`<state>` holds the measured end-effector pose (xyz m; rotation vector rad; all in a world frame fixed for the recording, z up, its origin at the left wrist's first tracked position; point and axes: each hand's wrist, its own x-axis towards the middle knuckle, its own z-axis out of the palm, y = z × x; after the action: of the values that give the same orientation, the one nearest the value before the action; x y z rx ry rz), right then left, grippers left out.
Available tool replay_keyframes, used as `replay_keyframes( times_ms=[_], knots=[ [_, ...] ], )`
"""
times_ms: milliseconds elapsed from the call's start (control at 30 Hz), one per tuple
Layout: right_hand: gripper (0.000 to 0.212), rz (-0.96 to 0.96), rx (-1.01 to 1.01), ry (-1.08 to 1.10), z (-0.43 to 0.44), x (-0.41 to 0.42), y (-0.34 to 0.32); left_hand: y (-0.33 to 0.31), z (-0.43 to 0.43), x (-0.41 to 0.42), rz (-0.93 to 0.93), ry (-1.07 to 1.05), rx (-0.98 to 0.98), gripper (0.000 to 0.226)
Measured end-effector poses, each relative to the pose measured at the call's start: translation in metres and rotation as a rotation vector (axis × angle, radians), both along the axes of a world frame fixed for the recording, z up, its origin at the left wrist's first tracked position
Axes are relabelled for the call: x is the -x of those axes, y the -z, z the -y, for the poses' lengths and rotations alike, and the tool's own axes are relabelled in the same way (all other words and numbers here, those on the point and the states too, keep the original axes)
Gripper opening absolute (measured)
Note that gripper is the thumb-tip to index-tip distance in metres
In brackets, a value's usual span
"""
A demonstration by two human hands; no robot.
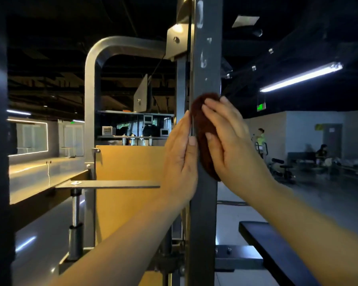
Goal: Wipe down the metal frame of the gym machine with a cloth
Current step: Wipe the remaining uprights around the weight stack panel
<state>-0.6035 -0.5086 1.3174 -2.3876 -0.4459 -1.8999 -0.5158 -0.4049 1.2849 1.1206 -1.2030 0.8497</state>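
The cloth [205,139] is a dark reddish-brown, fuzzy wad, pressed flat against the front face of the upright post [207,83] at about mid-height. Expect it to be light, soft and compliant. It should mould to the post's flat faces and edges, but it will bunch or slip unless it stays pinned under the palm. The right hand [234,141] covers it with fingers extended and close together and the thumb laid across the fabric, pressing rather than gripping. The left hand [180,159] lies along the post's left edge, fingers straight and pointing up, thumb resting on the front face, apparently as a steadying contact. The post is rigid, dark grey painted metal of rectangular section, smooth and slightly glossy. Pale smudges [203,60] show on the face above the cloth, so that stretch likely remains to be wiped. Adjacent parts are a curved, silver-grey tube [103,50] and a matte orange panel [128,182].
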Motion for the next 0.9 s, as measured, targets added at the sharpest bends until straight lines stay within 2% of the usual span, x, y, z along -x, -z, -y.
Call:
replay_keyframes(
  times_ms=[67,167,267,367,500,567,733,800,900],
  knots=[
    [0.049,0.032,-0.050,-0.020,-0.004,-0.002,0.008,0.005,0.000,-0.002,-0.009,-0.014,-0.007,0.047],
    [0.049,0.027,-0.100,-0.036,-0.013,-0.005,0.059,0.023,0.000,-0.003,-0.033,-0.013,-0.020,0.047],
    [0.049,0.000,-0.042,-0.010,-0.014,-0.003,0.102,0.046,-0.002,-0.003,-0.042,-0.021,-0.050,0.047],
    [0.047,-0.031,0.046,0.031,-0.007,0.002,0.093,0.072,-0.005,-0.001,-0.028,-0.041,-0.073,0.047],
    [0.047,-0.011,-0.058,0.027,-0.015,0.002,0.099,0.099,-0.008,0.002,-0.027,-0.090,-0.100,0.050],
    [0.049,-0.008,-0.103,0.008,-0.019,0.001,0.129,0.109,-0.010,0.004,-0.049,-0.094,-0.107,0.050],
    [0.052,-0.112,-0.064,0.007,-0.017,0.006,0.221,0.135,-0.017,0.010,-0.068,-0.111,-0.146,0.049],
    [0.049,-0.120,-0.041,0.022,-0.015,0.007,0.224,0.137,-0.020,0.011,-0.063,-0.121,-0.149,0.050],
    [0.049,-0.092,-0.048,0.060,-0.017,0.002,0.174,0.117,-0.019,0.008,-0.084,-0.126,-0.122,0.049]
  ],
)
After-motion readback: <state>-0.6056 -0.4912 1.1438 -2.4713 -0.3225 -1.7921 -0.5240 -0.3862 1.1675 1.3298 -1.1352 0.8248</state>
